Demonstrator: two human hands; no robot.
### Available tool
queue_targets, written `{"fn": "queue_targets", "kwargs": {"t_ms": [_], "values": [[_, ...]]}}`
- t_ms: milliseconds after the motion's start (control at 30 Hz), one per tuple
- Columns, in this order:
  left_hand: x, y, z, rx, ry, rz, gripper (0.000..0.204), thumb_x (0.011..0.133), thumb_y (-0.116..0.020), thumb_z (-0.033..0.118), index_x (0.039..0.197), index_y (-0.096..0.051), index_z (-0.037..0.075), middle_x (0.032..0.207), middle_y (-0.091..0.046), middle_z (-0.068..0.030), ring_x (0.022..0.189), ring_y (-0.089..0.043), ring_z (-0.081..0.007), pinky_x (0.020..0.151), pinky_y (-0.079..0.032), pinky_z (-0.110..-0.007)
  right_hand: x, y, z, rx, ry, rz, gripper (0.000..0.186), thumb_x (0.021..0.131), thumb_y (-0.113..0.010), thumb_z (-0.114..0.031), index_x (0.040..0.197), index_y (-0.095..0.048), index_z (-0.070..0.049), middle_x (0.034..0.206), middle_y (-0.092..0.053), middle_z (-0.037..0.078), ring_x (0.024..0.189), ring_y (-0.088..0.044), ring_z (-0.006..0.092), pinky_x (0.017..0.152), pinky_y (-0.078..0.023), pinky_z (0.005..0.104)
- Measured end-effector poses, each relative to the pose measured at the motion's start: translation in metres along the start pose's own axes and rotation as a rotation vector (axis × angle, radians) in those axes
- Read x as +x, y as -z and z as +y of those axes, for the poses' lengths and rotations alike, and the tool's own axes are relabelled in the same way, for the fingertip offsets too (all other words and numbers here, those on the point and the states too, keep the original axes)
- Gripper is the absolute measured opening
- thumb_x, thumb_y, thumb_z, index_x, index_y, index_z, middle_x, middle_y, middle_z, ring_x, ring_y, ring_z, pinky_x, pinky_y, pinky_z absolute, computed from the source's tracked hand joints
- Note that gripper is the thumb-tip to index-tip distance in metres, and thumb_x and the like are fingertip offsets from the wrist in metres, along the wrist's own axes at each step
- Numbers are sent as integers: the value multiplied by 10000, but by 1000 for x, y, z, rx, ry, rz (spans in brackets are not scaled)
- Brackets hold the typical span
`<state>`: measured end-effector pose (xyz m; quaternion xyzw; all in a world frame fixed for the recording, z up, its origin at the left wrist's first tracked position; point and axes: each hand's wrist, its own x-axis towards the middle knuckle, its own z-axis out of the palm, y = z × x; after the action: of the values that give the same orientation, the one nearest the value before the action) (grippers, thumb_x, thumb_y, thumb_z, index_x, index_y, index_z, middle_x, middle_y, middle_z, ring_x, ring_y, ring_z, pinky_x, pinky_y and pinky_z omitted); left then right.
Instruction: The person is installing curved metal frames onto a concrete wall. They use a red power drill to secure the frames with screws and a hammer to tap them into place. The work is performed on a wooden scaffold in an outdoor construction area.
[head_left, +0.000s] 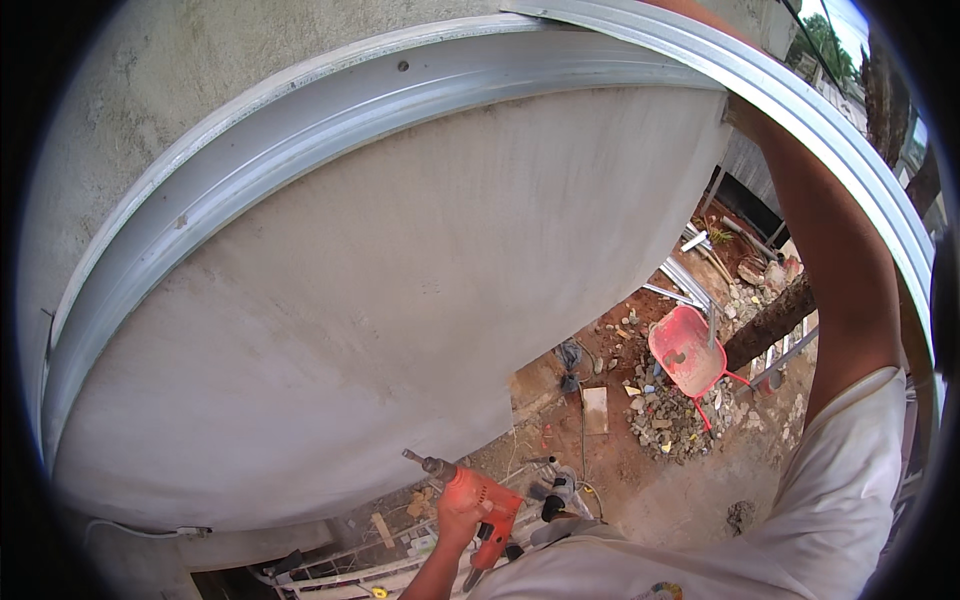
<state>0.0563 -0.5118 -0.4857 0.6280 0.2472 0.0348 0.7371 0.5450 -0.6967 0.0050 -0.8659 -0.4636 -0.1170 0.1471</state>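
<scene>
In my left hand, fingers wrapped round its body, is a red-orange power drill. Its dark chuck and short bit point up and left, close to the lower part of the grey plastered wall. My right arm reaches up along the right side and passes behind a long silver metal profile. Some skin shows beyond that profile at the top edge, but the right hand itself is out of sight. A second metal channel runs along the wall and meets the profile near the top.
Far below on the ground, a red wheelbarrow stands beside a heap of rubble. A tree trunk rises next to it. Metal lengths lie behind. A white cable hangs at the wall's lower left.
</scene>
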Motion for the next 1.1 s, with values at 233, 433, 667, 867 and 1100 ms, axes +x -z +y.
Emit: {"fn": "queue_targets", "kwargs": {"t_ms": [233,433,667,867,1100], "values": [[27,-28,78,-25,-376,-101,504,745,-803,141,1166,-556,13,1058,-642,-60,966,-636,-170,894,-519,-339,-113,-110,-11,386,71,1046,368,975,-658,-313,1178,-561,-22,937,-606,103,983,-621,167,853,-511,338],[76,-91,185,-111,-596,-334,508,781,-774,173,1202,-539,13,1105,-624,-69,1007,-615,-172,936,-492,-348,-343,-355,-165,1530,-305,635,944,817,-821,-446,1465,-251,-64,1211,-529,138,1169,-534,249,1025,-425,430],[89,-227,240,-24,-655,-579,566,815,-786,166,1278,-492,26,1163,-612,-70,1083,-600,-168,977,-481,-362,-321,-326,-187,1364,-562,1001,996,772,-793,-54,1527,-146,-115,1299,-461,142,1195,-525,240,958,-491,425],[83,-277,303,448,-818,-626,730,810,-812,221,1391,-427,4,1269,-599,-161,1130,-612,-227,1009,-475,-370,-308,-250,-134,1533,-630,1180,946,746,-654,90,1530,-168,-118,1267,-481,105,1022,-599,191,791,-543,310],[100,-186,444,406,-1620,-137,135,935,-556,23,956,-686,-10,910,-674,-98,818,-614,-149,779,-493,-278,-330,-191,54,1138,-311,1468,838,764,-641,48,1521,-299,-63,1329,-506,148,1105,-597,210,889,-517,320]]}}
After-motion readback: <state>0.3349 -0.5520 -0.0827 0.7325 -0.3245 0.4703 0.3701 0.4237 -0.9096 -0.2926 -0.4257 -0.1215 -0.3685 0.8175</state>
